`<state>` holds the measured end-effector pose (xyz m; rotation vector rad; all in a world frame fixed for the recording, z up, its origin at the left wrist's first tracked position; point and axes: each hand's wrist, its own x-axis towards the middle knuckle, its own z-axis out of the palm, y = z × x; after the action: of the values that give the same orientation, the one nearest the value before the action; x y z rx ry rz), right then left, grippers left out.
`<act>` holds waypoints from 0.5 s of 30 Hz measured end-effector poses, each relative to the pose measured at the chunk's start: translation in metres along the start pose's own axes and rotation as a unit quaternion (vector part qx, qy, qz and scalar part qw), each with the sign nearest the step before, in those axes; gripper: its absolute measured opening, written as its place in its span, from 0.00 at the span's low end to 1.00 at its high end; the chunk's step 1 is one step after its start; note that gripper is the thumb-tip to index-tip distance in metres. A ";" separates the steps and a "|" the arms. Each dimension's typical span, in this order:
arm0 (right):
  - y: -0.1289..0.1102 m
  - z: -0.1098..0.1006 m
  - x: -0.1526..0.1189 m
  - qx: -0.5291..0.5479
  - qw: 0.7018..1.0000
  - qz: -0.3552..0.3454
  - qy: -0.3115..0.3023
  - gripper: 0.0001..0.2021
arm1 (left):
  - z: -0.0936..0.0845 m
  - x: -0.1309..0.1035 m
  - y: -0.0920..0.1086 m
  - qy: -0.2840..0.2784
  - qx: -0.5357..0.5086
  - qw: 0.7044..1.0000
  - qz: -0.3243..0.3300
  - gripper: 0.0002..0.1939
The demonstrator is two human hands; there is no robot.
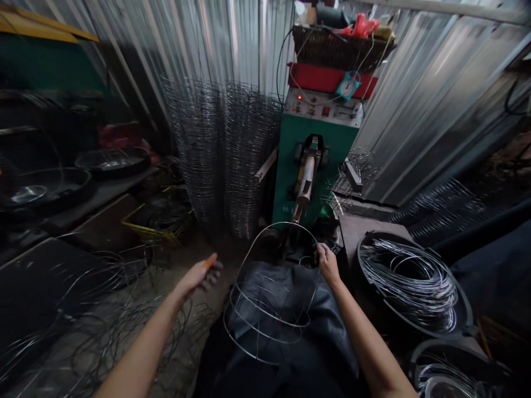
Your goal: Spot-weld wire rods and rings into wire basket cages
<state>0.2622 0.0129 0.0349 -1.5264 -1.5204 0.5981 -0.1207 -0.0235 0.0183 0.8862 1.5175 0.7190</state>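
A round wire frame (269, 316) made of several rings rests on the dark apron over the lap, with a larger hoop rising from it toward the green machine (286, 166). My right hand (327, 262) is closed on the right side of this hoop. Off to the left of the frame, my left hand (207, 273) is raised, touching nothing that I can see; an orange covering shows on one finger, and the other fingers are partly curled but apart. The hoop's top lies just in front of the welding arm (306, 182) of the machine.
Tall stacks of wire rings (199, 155) lean against the corrugated wall. A black tub (464, 309) of metal hoops stands at the right, with another below it. Loose wires (112, 326) and a yellow crate (153, 231) lie at the left.
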 end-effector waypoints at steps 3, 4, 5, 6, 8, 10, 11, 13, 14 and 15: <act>0.001 0.004 -0.003 -0.001 1.000 0.002 0.018 0.23 | 0.010 -0.031 -0.068 -0.103 -0.078 0.980 -0.151 0.35; 0.000 0.007 -0.004 0.001 1.000 0.002 0.021 0.24 | 0.018 -0.040 -0.081 -0.138 -0.127 0.968 -0.167 0.34; -0.003 0.008 -0.004 0.004 1.000 0.001 0.023 0.24 | 0.028 -0.047 -0.088 -0.171 -0.183 0.954 -0.165 0.32; -0.005 0.010 -0.005 0.006 1.000 0.000 0.023 0.24 | 0.039 -0.053 -0.089 -0.182 -0.240 0.940 -0.157 0.30; -0.010 0.009 -0.005 0.009 1.000 -0.005 0.028 0.24 | 0.056 -0.058 -0.079 -0.153 -0.338 0.919 -0.131 0.23; -0.012 0.005 -0.005 0.016 0.999 -0.009 0.050 0.24 | 0.065 -0.060 -0.059 -0.111 -0.396 0.905 -0.109 0.16; -0.010 0.003 -0.005 0.024 0.998 -0.009 0.064 0.24 | 0.067 -0.061 -0.048 -0.104 -0.410 0.900 -0.102 0.13; -0.001 0.000 -0.003 0.058 0.996 -0.001 0.073 0.23 | 0.069 -0.064 -0.028 -0.116 -0.411 0.900 -0.084 0.12; 0.006 0.000 -0.003 0.080 0.995 0.010 0.066 0.23 | 0.069 -0.066 -0.020 -0.125 -0.403 0.904 -0.069 0.12; 0.013 0.002 -0.003 0.102 0.993 0.027 0.052 0.23 | 0.071 -0.068 -0.014 -0.131 -0.394 0.908 -0.053 0.13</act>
<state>0.2678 0.0119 0.0222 -1.4227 -1.3022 0.6721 -0.0503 -0.0914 0.0326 0.2611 0.8924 0.9839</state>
